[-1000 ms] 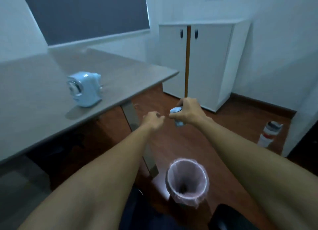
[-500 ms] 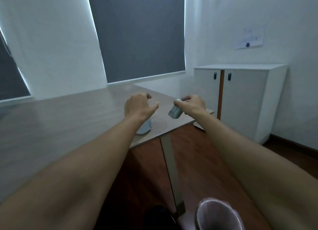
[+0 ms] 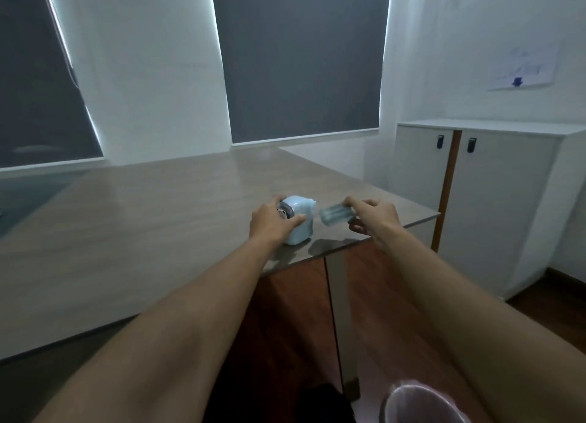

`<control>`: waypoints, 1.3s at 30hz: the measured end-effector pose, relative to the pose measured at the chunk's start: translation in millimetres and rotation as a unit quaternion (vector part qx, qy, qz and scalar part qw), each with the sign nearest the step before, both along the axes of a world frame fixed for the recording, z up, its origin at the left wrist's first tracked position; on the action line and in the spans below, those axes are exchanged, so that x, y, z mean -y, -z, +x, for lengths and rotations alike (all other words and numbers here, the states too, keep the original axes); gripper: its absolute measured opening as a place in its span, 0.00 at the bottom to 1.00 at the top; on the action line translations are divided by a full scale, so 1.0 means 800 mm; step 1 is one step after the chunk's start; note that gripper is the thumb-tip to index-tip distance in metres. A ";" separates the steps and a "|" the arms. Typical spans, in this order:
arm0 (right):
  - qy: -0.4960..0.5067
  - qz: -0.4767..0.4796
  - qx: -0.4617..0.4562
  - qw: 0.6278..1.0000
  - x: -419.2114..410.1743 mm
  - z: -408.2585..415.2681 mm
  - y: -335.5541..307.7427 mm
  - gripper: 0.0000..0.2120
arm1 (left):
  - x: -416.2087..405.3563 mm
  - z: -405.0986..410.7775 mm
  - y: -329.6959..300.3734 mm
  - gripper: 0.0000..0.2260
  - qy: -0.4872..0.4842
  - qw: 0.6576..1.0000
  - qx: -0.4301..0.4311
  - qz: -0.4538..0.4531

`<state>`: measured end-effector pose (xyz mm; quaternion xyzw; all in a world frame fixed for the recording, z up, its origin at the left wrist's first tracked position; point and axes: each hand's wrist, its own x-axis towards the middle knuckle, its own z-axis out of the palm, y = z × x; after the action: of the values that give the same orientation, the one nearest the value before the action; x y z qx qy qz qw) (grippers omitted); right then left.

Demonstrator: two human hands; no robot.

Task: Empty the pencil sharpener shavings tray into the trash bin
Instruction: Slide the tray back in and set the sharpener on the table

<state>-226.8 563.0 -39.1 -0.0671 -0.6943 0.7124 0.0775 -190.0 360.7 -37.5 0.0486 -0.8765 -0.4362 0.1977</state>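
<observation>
Judging from the bin (image 3: 421,403) at 5 o'clock below us, dumping looks done. Farther out on the desk (image 3: 142,232), our left hand (image 3: 272,224) wraps the sharpener (image 3: 299,216); at its 3 o'clock, right hand (image 3: 375,219) fingers pinch the tray (image 3: 334,215), not yet reinserted.

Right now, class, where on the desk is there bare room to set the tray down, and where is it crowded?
The desk is bare left of the left hand, back to the window wall. It is crowded at the right corner: pencil sharpener, shavings tray and right hand.
</observation>
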 end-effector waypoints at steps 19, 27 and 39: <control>-0.161 -0.098 -0.063 0.980 0.113 0.039 -0.036 0.11 | 0.125 0.084 -0.067 0.18 0.091 0.952 0.067 0.285; -0.218 -0.091 -0.091 0.967 0.157 0.054 -0.056 0.13 | 0.172 0.111 -0.092 0.19 0.064 0.960 0.039 0.268; -0.239 -0.018 -0.101 0.966 0.250 0.093 -0.073 0.19 | 0.206 0.130 -0.111 0.22 0.022 0.962 -0.011 0.272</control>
<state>-152.2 363.2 19.5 0.1716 -0.6656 0.7258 -0.0262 -85.9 196.2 51.5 0.0766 -0.7234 -0.6628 0.1774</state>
